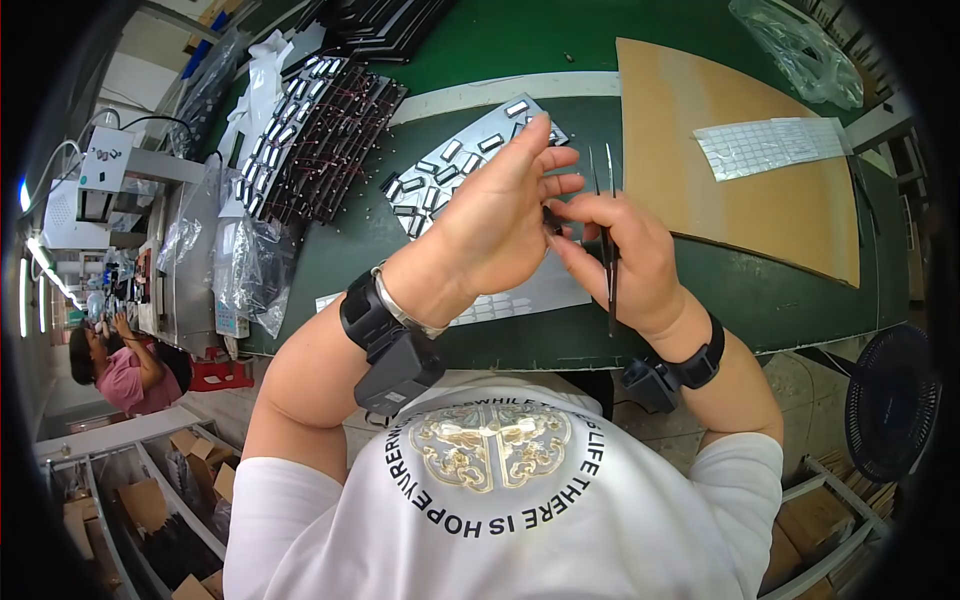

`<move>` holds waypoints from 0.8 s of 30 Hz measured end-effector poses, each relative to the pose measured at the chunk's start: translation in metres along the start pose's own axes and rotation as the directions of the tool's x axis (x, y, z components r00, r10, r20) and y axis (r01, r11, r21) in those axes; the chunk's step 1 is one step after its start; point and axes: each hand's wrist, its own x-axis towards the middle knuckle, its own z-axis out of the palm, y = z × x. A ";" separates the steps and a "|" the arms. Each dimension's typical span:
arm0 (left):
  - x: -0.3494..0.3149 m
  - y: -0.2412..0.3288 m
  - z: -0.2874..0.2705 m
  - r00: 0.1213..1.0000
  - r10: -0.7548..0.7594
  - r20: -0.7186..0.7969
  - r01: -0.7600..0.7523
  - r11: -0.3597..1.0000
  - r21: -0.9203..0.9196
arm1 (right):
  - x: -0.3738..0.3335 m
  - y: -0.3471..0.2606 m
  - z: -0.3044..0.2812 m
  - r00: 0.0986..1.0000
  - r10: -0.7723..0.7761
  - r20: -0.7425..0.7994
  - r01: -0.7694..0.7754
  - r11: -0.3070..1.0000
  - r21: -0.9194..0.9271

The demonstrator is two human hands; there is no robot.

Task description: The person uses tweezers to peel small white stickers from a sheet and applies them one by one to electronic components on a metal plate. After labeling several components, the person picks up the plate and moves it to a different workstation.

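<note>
My left hand [492,225] is raised over the bench, its palm turned toward my right and its fingers partly curled. A small black part [552,218] sits between it and my right fingertips; its exact shape is hidden. My right hand [635,250] pinches that part with thumb and forefinger while also gripping dark tweezers [611,255], whose slim tips point away from me. Behind my left hand lies a light sheet [425,172] carrying several small black-framed parts with white faces. A paler sheet [520,303] with printed outlines lies partly under my hands.
To the left stand rows of dark parts with red wires [325,150], beside clear plastic bags [250,265]. A brown cardboard sheet [740,215] bears a white gridded label sheet [770,145]. A black fan [893,400] is at right; a person in pink [140,375] sits far left.
</note>
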 end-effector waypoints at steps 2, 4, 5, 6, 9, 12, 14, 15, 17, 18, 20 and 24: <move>0.001 -0.004 0.003 1.000 0.017 -0.016 -0.017 0.999 -0.028 | -0.001 0.002 0.000 0.999 -0.033 0.005 0.033 0.998 -0.055; -0.002 -0.003 0.003 1.000 0.026 -0.010 -0.026 0.999 -0.027 | -0.002 0.003 -0.001 0.999 -0.037 0.003 0.037 0.996 -0.075; -0.003 -0.002 0.002 0.999 0.033 -0.004 -0.033 0.999 -0.027 | -0.002 0.004 -0.001 0.999 -0.039 0.002 0.039 0.996 -0.085; -0.004 -0.001 0.002 0.999 0.038 0.006 -0.037 0.999 -0.027 | -0.001 0.004 -0.002 0.999 -0.041 0.001 0.041 0.995 -0.089; -0.011 0.000 -0.007 0.979 0.196 0.050 -0.203 0.949 0.241 | 0.002 0.002 -0.005 0.843 0.535 0.053 -0.444 0.637 0.630; -0.021 0.003 -0.016 0.921 0.364 0.136 -0.370 0.713 0.596 | 0.007 0.006 -0.014 0.765 0.626 0.150 -0.512 0.450 0.732; -0.026 0.005 -0.020 0.823 0.483 0.299 -0.433 0.193 0.880 | 0.007 0.007 -0.016 0.721 0.662 0.205 -0.536 0.346 0.770; -0.025 0.005 -0.020 0.823 0.482 0.300 -0.434 0.194 0.880 | 0.007 0.007 -0.015 0.718 0.665 0.207 -0.539 0.343 0.769; -0.027 0.005 -0.016 0.722 0.522 0.455 -0.499 -0.064 0.864 | 0.008 0.007 -0.012 0.716 0.663 0.220 -0.545 0.333 0.770; -0.027 0.005 -0.015 0.667 0.522 0.532 -0.514 -0.194 0.835 | 0.008 0.007 -0.011 0.717 0.660 0.224 -0.545 0.330 0.771; -0.024 0.001 -0.014 0.655 0.521 0.547 -0.504 -0.237 0.830 | 0.006 0.007 -0.011 0.712 0.665 0.227 -0.557 0.337 0.759; -0.021 -0.001 -0.018 0.639 0.510 0.575 -0.483 -0.315 0.817 | 0.005 0.007 -0.010 0.719 0.660 0.218 -0.566 0.374 0.735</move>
